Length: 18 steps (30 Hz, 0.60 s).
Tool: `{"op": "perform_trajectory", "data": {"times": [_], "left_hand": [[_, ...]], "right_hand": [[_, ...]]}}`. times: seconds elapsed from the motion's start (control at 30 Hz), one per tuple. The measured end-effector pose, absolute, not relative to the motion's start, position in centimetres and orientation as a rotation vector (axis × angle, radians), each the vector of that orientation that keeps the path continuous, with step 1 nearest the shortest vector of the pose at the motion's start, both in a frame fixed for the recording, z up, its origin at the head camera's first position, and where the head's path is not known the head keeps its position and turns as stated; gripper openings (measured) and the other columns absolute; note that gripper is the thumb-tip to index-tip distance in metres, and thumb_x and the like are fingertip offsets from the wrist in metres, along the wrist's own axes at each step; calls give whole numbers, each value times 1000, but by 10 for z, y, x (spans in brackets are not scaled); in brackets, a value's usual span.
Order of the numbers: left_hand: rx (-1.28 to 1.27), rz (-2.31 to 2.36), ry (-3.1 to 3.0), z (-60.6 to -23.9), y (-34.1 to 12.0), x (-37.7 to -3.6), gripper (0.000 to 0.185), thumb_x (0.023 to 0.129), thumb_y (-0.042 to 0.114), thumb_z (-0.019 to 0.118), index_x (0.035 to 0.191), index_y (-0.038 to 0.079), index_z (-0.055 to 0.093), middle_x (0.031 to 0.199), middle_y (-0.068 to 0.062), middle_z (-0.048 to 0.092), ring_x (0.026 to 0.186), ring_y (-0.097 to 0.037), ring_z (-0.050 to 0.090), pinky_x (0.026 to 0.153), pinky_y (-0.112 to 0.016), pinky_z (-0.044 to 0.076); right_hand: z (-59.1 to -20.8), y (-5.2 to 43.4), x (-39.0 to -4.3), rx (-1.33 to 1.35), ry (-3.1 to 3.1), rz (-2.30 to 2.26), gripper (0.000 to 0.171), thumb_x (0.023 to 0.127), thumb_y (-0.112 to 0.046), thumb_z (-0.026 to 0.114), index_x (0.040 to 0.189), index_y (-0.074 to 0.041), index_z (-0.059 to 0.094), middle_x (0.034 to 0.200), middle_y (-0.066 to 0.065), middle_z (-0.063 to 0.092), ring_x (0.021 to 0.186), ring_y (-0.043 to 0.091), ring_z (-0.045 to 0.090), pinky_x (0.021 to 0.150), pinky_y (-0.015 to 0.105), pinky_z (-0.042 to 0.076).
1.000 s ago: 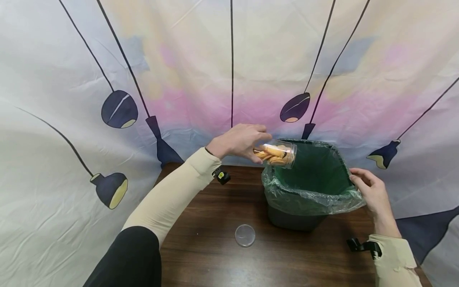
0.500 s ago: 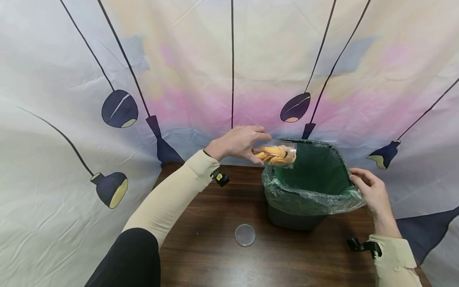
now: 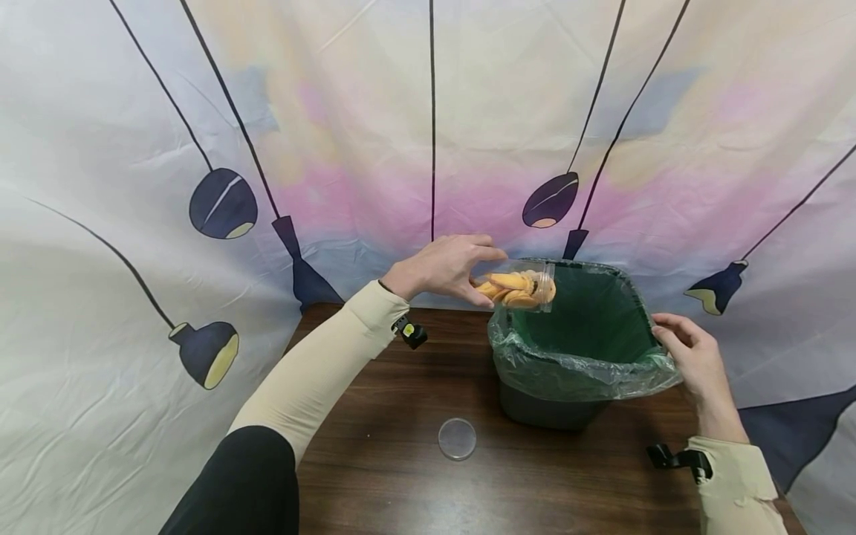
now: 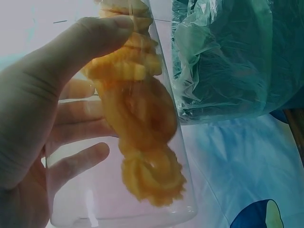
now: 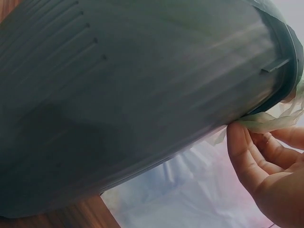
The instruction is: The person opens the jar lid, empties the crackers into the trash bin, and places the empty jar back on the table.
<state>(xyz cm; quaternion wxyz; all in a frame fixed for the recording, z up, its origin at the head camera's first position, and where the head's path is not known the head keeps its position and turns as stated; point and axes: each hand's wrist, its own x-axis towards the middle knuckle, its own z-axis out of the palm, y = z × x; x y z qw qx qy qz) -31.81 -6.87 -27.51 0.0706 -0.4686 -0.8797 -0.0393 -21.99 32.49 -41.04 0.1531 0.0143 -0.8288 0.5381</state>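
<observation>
— What do we have in our left hand (image 3: 446, 269)?

— We grip a clear plastic jar (image 3: 524, 285) of yellow cookies (image 3: 515, 289), thumb and fingers curled round its base. It lies tipped on its side above the near-left corner of the bin (image 3: 550, 410), mouth toward the opening (the wrist view shows the cookies (image 4: 142, 128) piled against the jar (image 4: 180, 190) wall, close to the mouth).

— And our right hand (image 3: 689, 358)?

— It rests at the bin's right rim, fingertips (image 5: 236, 137) touching the edge of the green liner (image 3: 582, 371); the fingers are loosely bent, gripping nothing that we can see.

— Anything else on the table (image 3: 401, 475)?

— A round clear lid (image 3: 458, 438) lies flat on the wood, in front of the bin and well apart from both hands.
</observation>
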Motion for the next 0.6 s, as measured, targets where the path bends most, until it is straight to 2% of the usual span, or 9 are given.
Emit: {"op": "perform_trajectory", "data": {"times": [0.27, 0.6], "left_hand": [[-1428, -210, -2644, -277, -70, -319, 76, 74, 59, 75, 136, 18, 56, 115, 1, 57, 88, -13, 51, 77, -33, 48], [-1462, -302, -2644, -282, -74, -321, 75, 76, 54, 76, 135, 12, 57, 118, -4, 59, 92, -16, 53, 79, -34, 47]], "right_hand": [[-411, 325, -220, 26, -2381, 1546, 31, 99, -25, 56, 127, -13, 62, 104, -27, 56, 91, -2, 50, 68, 15, 39], [-412, 324, -220, 22, -2387, 1547, 31, 99, -26, 56, 128, -14, 61, 106, -29, 55, 93, -3, 50, 69, 14, 39]]}}
